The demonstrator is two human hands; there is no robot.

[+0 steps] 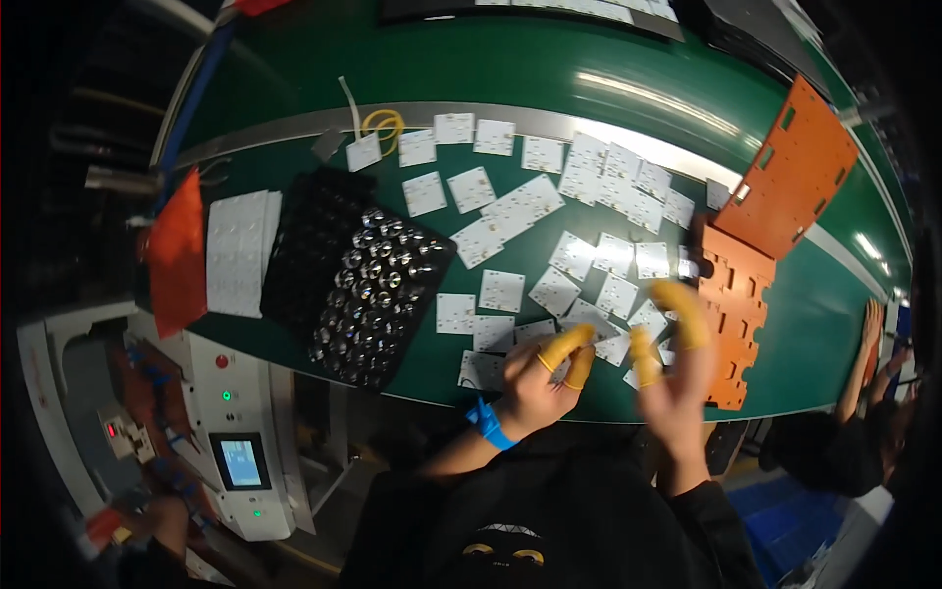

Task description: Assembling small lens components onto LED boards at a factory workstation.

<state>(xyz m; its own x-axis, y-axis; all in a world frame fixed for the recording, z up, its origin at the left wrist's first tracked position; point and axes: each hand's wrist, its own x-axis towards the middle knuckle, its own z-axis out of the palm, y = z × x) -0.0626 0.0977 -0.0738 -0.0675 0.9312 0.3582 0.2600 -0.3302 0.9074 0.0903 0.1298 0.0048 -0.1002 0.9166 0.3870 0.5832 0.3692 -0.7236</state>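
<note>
White circuit boards (pixel 502 292), strewn across the green desk (pixel 810 334) mid-frame; probably light, stiff, fragile on the face, best lifted by the edges. Left fingers (pixel 567 346) close together against or over a board, grip impossible to tell; right fingers (pixel 689 319) blurred, parted, apparently holding nothing.

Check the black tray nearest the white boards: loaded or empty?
Loaded: shiny round clear pieces cover much of the black tray. Cannot tell whether it's completely full.

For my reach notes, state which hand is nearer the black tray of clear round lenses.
Left: the left hand is to the tray's right; the right hand is farther right, near the orange slotted panel.
</note>
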